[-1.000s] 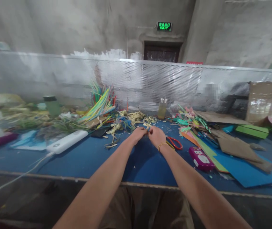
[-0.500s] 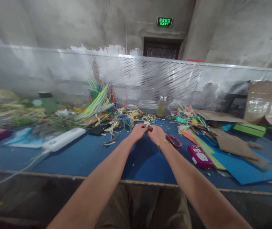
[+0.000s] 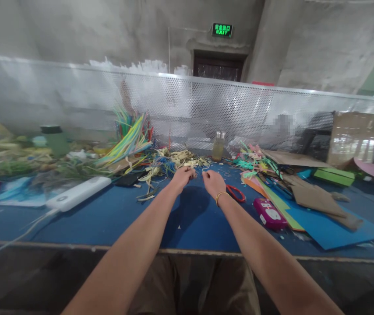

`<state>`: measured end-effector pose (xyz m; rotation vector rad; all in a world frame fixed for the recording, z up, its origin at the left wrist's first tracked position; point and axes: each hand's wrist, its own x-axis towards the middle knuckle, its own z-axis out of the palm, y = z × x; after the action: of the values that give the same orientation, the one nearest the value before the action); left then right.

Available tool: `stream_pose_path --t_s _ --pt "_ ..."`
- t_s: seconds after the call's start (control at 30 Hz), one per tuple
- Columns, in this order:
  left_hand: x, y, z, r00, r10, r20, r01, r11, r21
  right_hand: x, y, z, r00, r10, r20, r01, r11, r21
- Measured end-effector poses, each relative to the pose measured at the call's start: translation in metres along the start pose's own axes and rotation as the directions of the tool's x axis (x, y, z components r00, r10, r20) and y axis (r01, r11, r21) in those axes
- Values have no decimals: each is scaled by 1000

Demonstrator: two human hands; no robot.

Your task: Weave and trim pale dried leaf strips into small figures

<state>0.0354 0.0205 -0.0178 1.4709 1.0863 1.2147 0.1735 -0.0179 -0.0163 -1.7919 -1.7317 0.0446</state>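
Head view looked down on a blue desk point(image 3: 114, 218), its near edge bare between a white power bank point(image 3: 78, 194) and the arms. Both forearms reached straight forward. The left hand point(image 3: 183, 176) had its fingers bunched together at the edge of a heap of pale strips point(image 3: 182, 157). A thin pale strand point(image 3: 204, 168) ran roughly left to right toward the right hand point(image 3: 213, 181), whose fingers were curled shut; who gripped it was too small to tell. Red scissors point(image 3: 236, 192) lay just beside that wrist.
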Motion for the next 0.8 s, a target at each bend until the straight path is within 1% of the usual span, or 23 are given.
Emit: stream_pose_path --t_s 0.17,0.27,0.43,0.53,0.63,0.73,0.8 --pt "-1 -3 2 995 22 98 -23 1000 17 -1 -3 1 995 -89 44 86 994 62" --pt "-2 -3 1 991 42 125 -43 999 1 -2 -3 3 993 -102 58 96 990 107" --pt "-1 -4 1 993 34 115 -33 999 -8 0 -1 4 996 -75 53 66 986 152" --pt "-1 -4 0 991 11 132 -7 1000 -24 2 0 3 996 -62 64 51 985 163" --pt "-1 -4 1 990 -16 139 24 998 -58 3 0 4 997 -57 46 50 986 158" --pt "0 -4 0 994 -30 106 38 996 -81 4 2 6 998 -56 27 50 985 167" --pt "0 -5 0 998 -33 61 39 994 -101 4 3 7 998 -55 28 49 982 180"
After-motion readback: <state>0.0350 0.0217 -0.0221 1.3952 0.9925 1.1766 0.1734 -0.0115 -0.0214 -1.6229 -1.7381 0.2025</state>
